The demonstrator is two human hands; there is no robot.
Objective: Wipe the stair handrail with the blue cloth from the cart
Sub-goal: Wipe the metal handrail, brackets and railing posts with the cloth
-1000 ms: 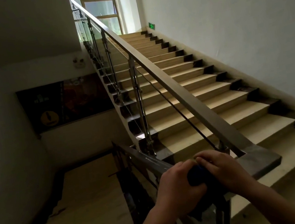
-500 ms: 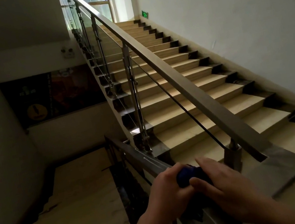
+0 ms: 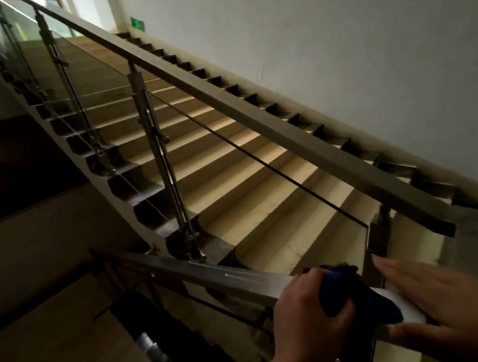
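Note:
A dark metal handrail [image 3: 273, 130] climbs the stairs from lower right to upper left; a lower section [image 3: 216, 275] runs along the landing toward me. My left hand [image 3: 308, 325] grips the blue cloth [image 3: 357, 297], bunched and pressed on the lower rail near the corner post [image 3: 377, 239]. Just right of the cloth, my right hand [image 3: 463, 301] lies flat on the rail with fingers spread and nothing in it.
Beige steps [image 3: 228, 163] rise ahead, with a white wall [image 3: 367, 46] on the right. Steel posts [image 3: 162, 168] and glass panels stand under the rail. A lower flight [image 3: 54, 357] drops away at left. A green exit sign [image 3: 137, 24] hangs on the far wall.
My view has swung right and down. My right hand has come off the cloth and flattened on the rail; my left hand keeps the cloth on the rail.

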